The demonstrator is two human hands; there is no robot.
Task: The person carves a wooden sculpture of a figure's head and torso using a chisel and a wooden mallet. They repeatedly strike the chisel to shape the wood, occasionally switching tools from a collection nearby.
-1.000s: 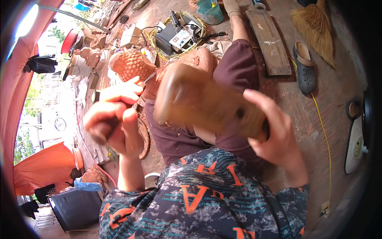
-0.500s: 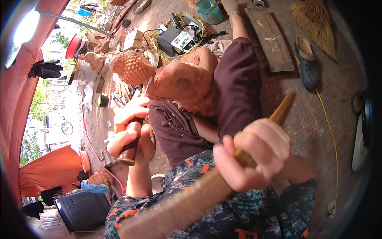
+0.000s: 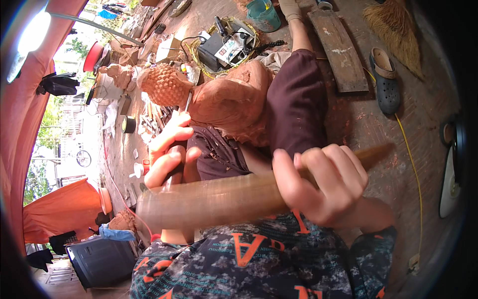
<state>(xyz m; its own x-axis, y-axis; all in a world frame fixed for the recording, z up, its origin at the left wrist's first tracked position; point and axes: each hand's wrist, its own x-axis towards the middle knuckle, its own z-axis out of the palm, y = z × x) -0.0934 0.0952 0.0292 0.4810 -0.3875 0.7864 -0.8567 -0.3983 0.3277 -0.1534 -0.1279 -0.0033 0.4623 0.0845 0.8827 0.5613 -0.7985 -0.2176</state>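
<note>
A carved reddish-brown wooden statue [image 3: 224, 102] with a knobbly, curl-covered head lies on its side before my crossed legs. My left hand [image 3: 168, 142] is closed round the dark handle of a chisel [image 3: 188, 103], whose metal blade points at the statue's neck, below the head. In my closed right hand [image 3: 326, 182] is a long wooden mallet [image 3: 214, 202], gripped by its narrow end. Its thick, motion-blurred part crosses in front of the chisel handle's butt and hides it. Whether the two touch, I cannot tell.
Beyond the statue stand a basket [image 3: 257, 42] of electrical gear and a teal bucket [image 3: 264, 17]. A wooden board [image 3: 341, 52], a grey clog [image 3: 386, 87], a straw broom [image 3: 396, 35] and a yellow cord [image 3: 414, 167] lie to the right. A dark bin [image 3: 102, 261] is at lower left.
My right hand has swung the mallet up and leftward, from low over my shirt to level with the chisel's handle. The chisel and statue stay about where they were.
</note>
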